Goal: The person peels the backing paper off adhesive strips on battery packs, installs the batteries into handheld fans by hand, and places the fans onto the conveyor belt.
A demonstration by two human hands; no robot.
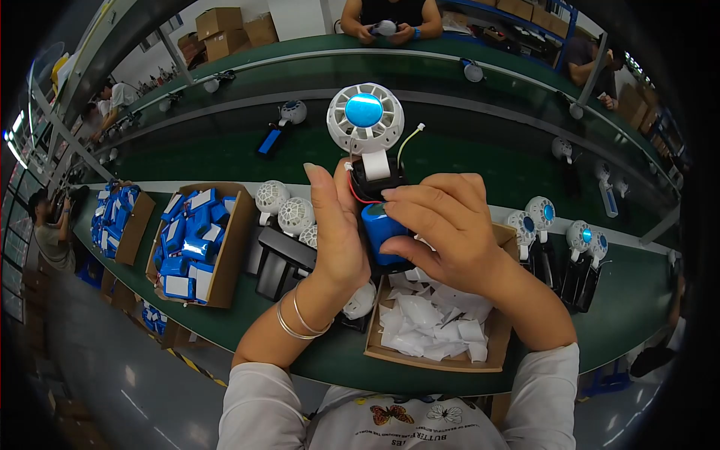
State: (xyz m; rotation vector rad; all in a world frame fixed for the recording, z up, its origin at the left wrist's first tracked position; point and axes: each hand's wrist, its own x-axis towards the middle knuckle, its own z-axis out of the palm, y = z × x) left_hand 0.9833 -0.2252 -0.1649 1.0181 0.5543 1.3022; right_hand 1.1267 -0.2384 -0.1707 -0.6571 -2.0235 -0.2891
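A handheld fan [365, 120] with a white round head, a bright blue centre disc and a black body is upright in front of me. My left hand [339, 236] supports it from the left and behind, thumb pointing up and the other fingers mostly hidden. A blue battery pack [384, 234] sits at the fan's black handle, gripped by the fingers and thumb of my right hand [444, 232]. Red wires run beside the pack at its upper left. A yellowish wire with a white connector [421, 127] sticks out to the right of the fan's neck.
Cardboard boxes of blue battery packs [187, 247] stand left. A carton of white scraps [431, 322] sits below my hands. Several fan heads [296, 215] and black housings [281, 262] lie around. Beyond runs a green conveyor [225, 154] carrying fans; co-workers [390, 19] sit across.
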